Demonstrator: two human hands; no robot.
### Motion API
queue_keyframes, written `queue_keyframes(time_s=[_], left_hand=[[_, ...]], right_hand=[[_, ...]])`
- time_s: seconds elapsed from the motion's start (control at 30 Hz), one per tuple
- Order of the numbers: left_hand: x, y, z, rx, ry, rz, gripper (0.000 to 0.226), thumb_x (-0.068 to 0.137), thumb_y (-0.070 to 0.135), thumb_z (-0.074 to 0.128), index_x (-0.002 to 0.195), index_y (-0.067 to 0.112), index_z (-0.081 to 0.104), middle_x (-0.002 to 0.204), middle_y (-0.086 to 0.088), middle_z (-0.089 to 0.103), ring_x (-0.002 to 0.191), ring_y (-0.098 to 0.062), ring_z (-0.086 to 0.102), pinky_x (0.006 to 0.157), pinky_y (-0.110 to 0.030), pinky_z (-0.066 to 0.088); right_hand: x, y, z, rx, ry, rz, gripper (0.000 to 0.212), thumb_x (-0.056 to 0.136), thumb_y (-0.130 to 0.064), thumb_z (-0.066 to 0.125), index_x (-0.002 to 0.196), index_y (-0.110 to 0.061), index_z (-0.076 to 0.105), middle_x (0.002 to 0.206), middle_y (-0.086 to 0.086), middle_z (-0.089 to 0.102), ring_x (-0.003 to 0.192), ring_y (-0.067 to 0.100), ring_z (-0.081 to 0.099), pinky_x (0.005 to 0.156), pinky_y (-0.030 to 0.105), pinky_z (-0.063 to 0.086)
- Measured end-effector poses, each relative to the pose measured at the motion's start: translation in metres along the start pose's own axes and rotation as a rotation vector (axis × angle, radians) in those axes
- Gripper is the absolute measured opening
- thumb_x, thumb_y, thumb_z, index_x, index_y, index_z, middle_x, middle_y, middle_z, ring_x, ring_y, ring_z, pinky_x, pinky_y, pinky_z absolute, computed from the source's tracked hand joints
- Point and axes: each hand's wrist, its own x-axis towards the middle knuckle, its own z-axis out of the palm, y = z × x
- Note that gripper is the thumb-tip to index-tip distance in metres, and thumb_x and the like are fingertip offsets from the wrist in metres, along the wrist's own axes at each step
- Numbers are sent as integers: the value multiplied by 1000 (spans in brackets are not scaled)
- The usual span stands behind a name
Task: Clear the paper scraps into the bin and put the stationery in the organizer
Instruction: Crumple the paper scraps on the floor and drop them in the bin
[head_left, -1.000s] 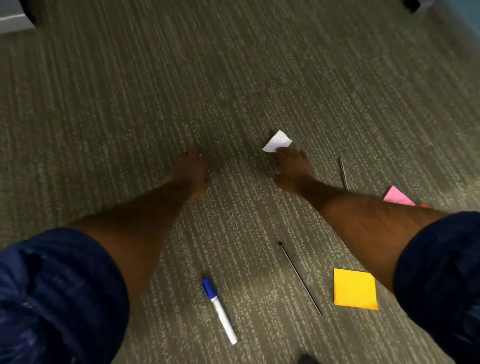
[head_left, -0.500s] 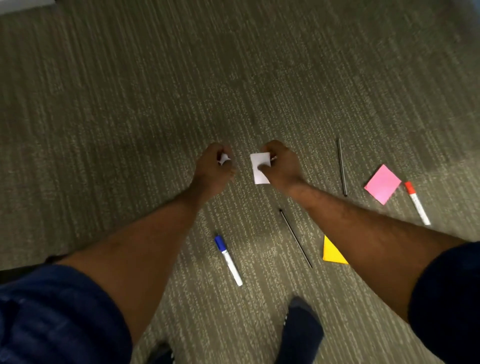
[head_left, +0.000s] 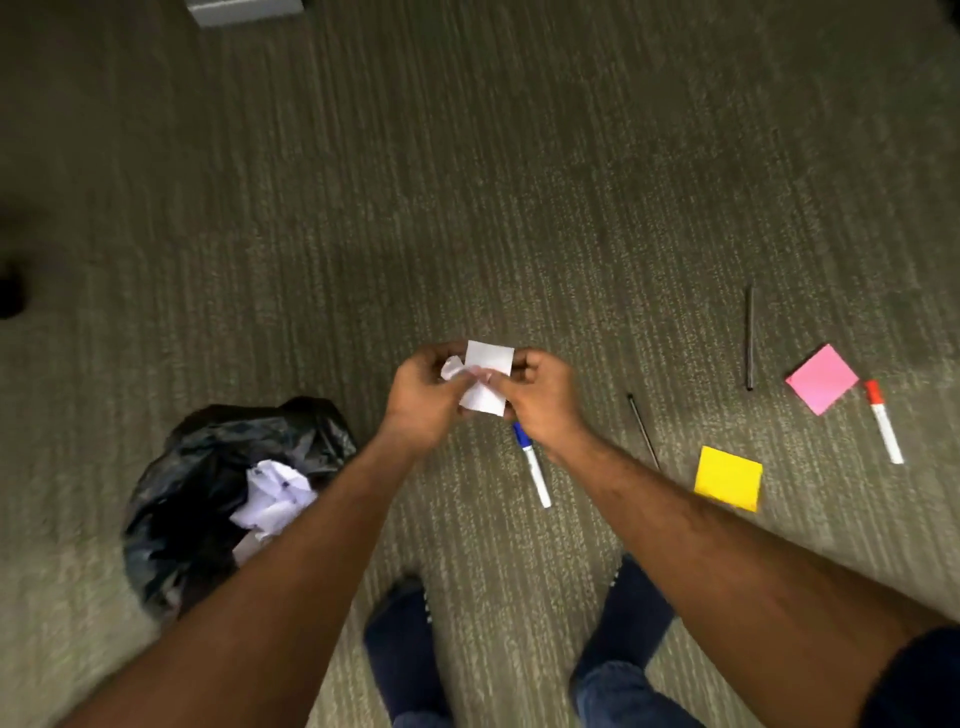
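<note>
Above carpet (head_left: 519, 182), L hand (head_left: 423, 402) & R hand (head_left: 543, 402) together, both pinching white paper scraps (head_left: 488, 364); black-bagged bin (head_left: 208, 457) lower left w/ crumpled paper (head_left: 275, 499) inside.

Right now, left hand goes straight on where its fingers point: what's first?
The left hand points rightward: first the white paper scrap both hands hold, then likely the right hand.
</note>
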Motion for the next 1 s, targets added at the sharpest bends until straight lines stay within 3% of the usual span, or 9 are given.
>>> queue_keyframes(time_s=[0.07, 0.17, 0.33, 0.47, 0.57, 0.67, 0.8, 0.93, 1.0], left_hand=[[-25, -5, -28, 19, -13, 44, 38, 87, -10, 59, 121, 6, 55, 103, -12, 67, 86, -22, 67, 70, -35, 61], [-63, -19, -76, -40, 86, 28, 38, 88, -14, 54, 117, 10, 56, 94, -8, 67, 74, -13, 67, 58, -23, 59], [-118, -51, -152, -2, 221, -15, 35, 89, -11, 57, 118, 9, 58, 94, -6, 69, 71, -7, 71, 59, -21, 58], [-137, -71, -193, 96, 313, -34, 39, 89, -1, 62, 124, 16, 56, 106, -12, 71, 85, -16, 72, 76, -37, 60], [-144, -80, -209, 303, 349, 2, 60, 85, 13, 71, 138, 17, 45, 127, -2, 61, 111, -19, 62, 98, -41, 50], [-150, -83, -214, 431, 370, 98, 71, 81, 21, 76, 142, 14, 40, 133, 6, 50, 121, -14, 53, 101, -36, 47], [-152, -84, -207, 441, 312, 156, 72, 78, 25, 79, 139, 15, 42, 134, 1, 49, 122, -18, 53, 102, -43, 47], [-147, -78, -181, 505, 216, 284, 67, 75, 41, 77, 132, 29, 44, 131, 5, 43, 119, 3, 44, 93, -11, 44], [-143, -70, -164, 495, 144, 303, 65, 74, 51, 72, 130, 38, 42, 126, 15, 40, 120, 9, 40, 88, -13, 45]], right_hand=[[-19, 0, 27, -23, -62, -15, 15, 80, -8, 76, 90, -2, 66, 65, 2, 67, 42, 3, 58, 37, 17, 41], [-50, 5, 65, -43, -223, 8, 11, 82, -11, 73, 85, -8, 63, 57, -1, 63, 34, 7, 51, 33, 18, 36], [-95, 13, 132, -118, -366, 32, 13, 84, -9, 70, 92, -12, 61, 82, 9, 69, 61, 16, 66, 43, 25, 50], [-117, 15, 169, -219, -434, 36, 25, 83, -14, 71, 105, -8, 61, 96, 15, 70, 84, 30, 70, 67, 50, 60], [-122, 11, 176, -529, -487, -124, 43, 80, -26, 73, 119, -13, 58, 100, 7, 69, 91, 26, 67, 82, 44, 56], [-123, 7, 170, -862, -514, -326, 57, 81, -32, 69, 132, -17, 49, 124, 5, 60, 112, 24, 58, 91, 37, 51], [-130, 5, 151, -883, -512, -355, 53, 83, -31, 66, 132, -18, 50, 129, 2, 49, 119, 21, 51, 96, 39, 48], [-137, 1, 120, -802, -408, -296, 42, 83, -29, 67, 122, -23, 55, 123, -2, 49, 111, 18, 56, 92, 36, 50], [-141, 0, 103, -764, -353, -279, 41, 82, -28, 67, 121, -23, 56, 122, -3, 50, 113, 16, 55, 95, 35, 49]])
